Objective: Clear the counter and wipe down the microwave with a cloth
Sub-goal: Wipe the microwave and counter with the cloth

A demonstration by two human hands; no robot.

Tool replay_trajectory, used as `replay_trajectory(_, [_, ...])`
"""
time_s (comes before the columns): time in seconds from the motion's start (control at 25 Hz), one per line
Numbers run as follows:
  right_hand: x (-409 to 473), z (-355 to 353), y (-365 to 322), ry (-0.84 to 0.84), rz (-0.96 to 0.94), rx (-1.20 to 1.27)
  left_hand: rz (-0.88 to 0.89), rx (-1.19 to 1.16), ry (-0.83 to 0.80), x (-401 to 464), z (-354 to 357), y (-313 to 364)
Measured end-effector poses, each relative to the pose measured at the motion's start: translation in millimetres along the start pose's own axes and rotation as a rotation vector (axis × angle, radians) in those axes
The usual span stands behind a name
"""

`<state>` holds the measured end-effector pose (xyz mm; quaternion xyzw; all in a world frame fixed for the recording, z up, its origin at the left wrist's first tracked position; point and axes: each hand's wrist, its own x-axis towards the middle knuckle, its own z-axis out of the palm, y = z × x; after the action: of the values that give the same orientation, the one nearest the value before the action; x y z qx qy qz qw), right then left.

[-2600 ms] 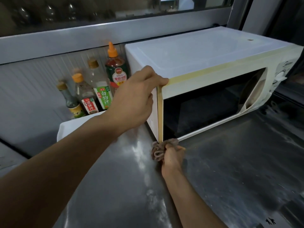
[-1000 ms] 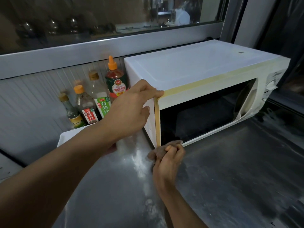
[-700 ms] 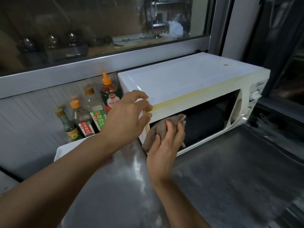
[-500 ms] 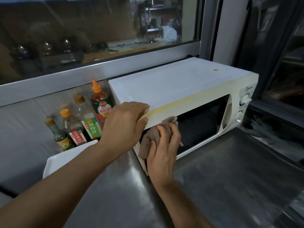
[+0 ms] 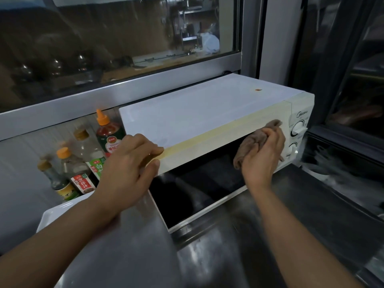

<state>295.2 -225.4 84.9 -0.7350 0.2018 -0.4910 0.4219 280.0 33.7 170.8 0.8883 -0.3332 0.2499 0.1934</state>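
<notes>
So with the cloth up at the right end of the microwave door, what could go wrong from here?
1. The cloth in the right hand is right beside the upper dial; another sweep could turn it.
2. The left hand only rests on the microwave corner, so hard wiping might slide it on the steel counter.

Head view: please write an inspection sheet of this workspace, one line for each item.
Surface: steel counter, shiny, with smears.
Job's things: white microwave, door shut, yellowed front edge; brown cloth bunched against the door's upper right.
Clutter: four sauce bottles left of the microwave; white tray in front of them.
Hands: left hand rests on the microwave's top left front corner; right hand grips the cloth.
Cables: nothing seen.
Surroundings: window with metal frame behind; dark glass at right.
</notes>
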Motion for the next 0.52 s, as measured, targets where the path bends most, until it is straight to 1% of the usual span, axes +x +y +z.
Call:
replay_trajectory(0.16, [0,1,20,-0.024,-0.079,0.004,0.007,-0.008,0.057,-3,7,-1])
replay_trajectory(0.24, [-12,5,33,-0.032,-0.045,0.027,0.012,-0.015,0.096,-5,10,-1])
replay_trajectory(0.36, [-38,9,62,-0.063,0.062,0.025,0.008,-0.032,0.128,-7,16,-3])
replay_trajectory(0.52, [-60,14,88,-0.118,0.086,0.037,0.01,-0.021,0.151,-8,20,-7])
